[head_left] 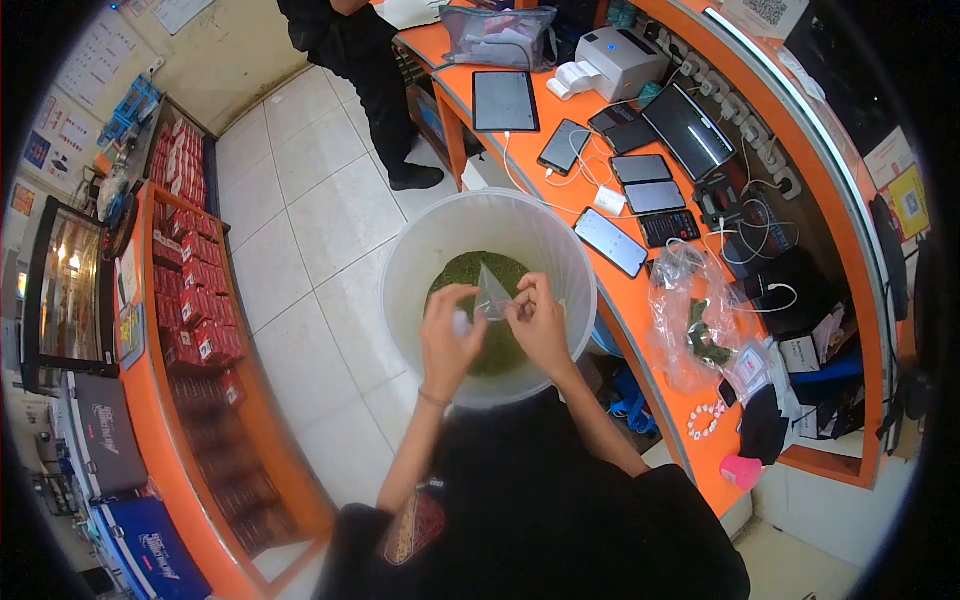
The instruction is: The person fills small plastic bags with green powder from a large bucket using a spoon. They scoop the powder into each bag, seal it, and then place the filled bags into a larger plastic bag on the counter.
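A large translucent round tub (410, 250) stands in front of me, with chopped green material (500, 352) in its bottom. Over the tub I see a small clear plastic bag (490, 296), its pointed corner facing away from me. My left hand (450, 335) grips the bag's left side between thumb and fingers. On the right side of the bag, my right hand (540, 328) pinches its edge. What the bag contains, if anything, is too small to tell.
An orange counter (655, 335) curves along the right, bearing phones (611, 241), a tablet (505, 101), a printer (620, 62) and a plastic bag with green bits (690, 315). Another person (375, 85) stands beyond the tub. Shelves of red boxes (205, 290) line the left.
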`<move>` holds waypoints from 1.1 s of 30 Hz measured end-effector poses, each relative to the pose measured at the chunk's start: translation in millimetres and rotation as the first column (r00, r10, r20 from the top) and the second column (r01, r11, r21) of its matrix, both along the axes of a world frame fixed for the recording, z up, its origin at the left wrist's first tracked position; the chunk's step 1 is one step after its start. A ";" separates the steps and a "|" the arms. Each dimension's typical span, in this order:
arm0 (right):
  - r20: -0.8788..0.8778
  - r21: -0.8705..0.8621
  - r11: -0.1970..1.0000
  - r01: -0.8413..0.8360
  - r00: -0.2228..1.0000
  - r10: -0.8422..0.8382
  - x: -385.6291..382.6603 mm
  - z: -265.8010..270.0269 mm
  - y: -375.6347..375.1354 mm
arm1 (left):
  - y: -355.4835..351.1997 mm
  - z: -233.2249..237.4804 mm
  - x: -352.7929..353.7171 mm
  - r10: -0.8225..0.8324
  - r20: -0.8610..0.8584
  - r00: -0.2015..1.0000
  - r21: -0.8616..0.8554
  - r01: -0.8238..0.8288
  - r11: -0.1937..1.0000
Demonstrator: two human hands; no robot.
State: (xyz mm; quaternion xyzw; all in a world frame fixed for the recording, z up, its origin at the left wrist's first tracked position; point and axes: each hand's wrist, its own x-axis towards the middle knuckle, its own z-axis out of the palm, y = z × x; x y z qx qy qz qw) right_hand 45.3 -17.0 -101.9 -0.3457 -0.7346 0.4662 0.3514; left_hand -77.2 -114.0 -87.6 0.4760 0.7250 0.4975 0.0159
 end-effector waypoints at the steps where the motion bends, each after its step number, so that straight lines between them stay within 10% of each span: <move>1: 0.002 0.000 1.000 -0.003 1.000 0.003 -0.9 -0.7 -1.4 | -2.1 1.5 -0.3 0.003 0.002 1.000 0.000 -0.003 1.000; 4: -0.108 -0.076 0.992 -0.102 0.990 0.093 -2.3 -3.2 -0.6 | -7.4 6.2 -4.5 -0.387 0.117 0.915 -0.065 0.396 0.916; 13: -0.322 -0.579 0.738 -0.347 0.929 0.184 -8.5 3.6 33.7 | -22.6 -6.9 -24.8 -0.032 0.132 0.991 -0.045 0.038 0.998; 15: 0.100 -0.306 0.950 -0.056 0.991 0.090 -23.4 -26.5 57.3 | -28.3 -12.1 -32.7 -0.010 0.169 0.986 -0.030 0.015 0.999; 17: 0.348 0.062 0.998 0.007 0.937 -0.028 -48.9 -73.1 82.8 | -30.3 -12.4 -34.2 -0.028 0.604 0.796 0.111 -0.050 0.993; 21: 0.363 0.238 0.964 0.115 0.910 -0.198 -102.2 -151.7 91.0 | -29.2 -23.3 -39.4 -0.026 0.548 0.836 0.172 -0.082 0.982; 29: -0.036 0.159 0.935 -0.316 0.945 0.326 -130.8 -156.0 -18.8 | -32.1 -41.2 -48.3 -0.025 0.508 0.861 0.172 -0.073 0.982; 31: 0.191 -0.255 0.932 -0.258 0.931 0.310 -120.5 -103.6 -18.3 | -35.6 -34.0 -47.2 -0.014 0.503 0.864 0.165 -0.079 0.983; 33: -0.263 -0.634 0.729 -0.259 0.958 0.112 -109.3 -101.5 -8.9 | -37.3 -26.7 -47.1 -0.020 0.628 0.778 0.139 -0.087 0.987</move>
